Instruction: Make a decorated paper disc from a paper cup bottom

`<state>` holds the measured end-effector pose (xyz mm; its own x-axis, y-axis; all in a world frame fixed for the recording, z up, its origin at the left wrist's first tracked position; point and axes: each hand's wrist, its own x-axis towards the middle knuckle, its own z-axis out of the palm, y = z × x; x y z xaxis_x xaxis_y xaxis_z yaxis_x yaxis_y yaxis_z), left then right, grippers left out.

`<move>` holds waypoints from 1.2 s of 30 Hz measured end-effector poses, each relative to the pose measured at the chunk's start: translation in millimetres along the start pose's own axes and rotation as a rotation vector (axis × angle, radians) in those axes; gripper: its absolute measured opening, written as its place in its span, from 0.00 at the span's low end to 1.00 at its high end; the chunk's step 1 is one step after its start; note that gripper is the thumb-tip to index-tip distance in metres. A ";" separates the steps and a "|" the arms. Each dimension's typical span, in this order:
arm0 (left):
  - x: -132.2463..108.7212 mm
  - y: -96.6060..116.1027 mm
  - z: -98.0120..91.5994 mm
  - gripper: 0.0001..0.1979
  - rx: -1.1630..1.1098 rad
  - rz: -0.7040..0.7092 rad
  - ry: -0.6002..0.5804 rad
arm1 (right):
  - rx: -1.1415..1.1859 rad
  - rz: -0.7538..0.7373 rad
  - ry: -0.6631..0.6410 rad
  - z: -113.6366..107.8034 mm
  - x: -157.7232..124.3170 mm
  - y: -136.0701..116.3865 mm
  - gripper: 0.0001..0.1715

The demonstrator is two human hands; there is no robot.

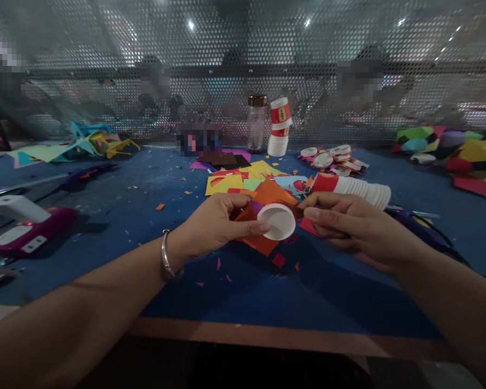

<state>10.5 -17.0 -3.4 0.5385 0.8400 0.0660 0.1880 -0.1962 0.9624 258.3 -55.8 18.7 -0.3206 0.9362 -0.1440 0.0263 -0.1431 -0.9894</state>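
Both my hands meet over the blue table top (146,237). My left hand (216,224) is closed around a small white paper cup bottom (276,221), its round base facing me, and it also pinches orange paper (259,243) that hangs below the cup. My right hand (344,224) is closed on the cup's right side, fingers pinched at a red paper piece (308,226). A silver bangle (167,262) sits on my left wrist.
A lying stack of red-and-white paper cups (356,189) rests just behind my right hand. Coloured paper sheets (247,181) and scraps litter the middle. Farther back stand a glass jar (256,123), stacked cups (280,127) and cut cup bases (328,158). A purple glue gun (28,229) lies left. A perforated screen backs the table.
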 end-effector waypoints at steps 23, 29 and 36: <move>0.3 6.2 -3.9 0.19 -0.052 -0.010 0.052 | -0.039 -0.006 -0.003 -1.9 2.0 0.1 0.29; -0.5 5.7 -4.2 0.19 0.027 0.027 0.047 | -0.059 -0.006 -0.005 -0.8 1.6 -0.9 0.29; -0.1 4.9 -4.9 0.19 -0.013 0.007 0.067 | -0.108 -0.029 -0.012 -0.5 1.5 -3.0 0.29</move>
<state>7.4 -15.6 2.6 0.4835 0.8707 0.0896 0.1737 -0.1957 0.9651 258.2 -53.8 21.4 -0.3343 0.9354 -0.1154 0.1181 -0.0799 -0.9898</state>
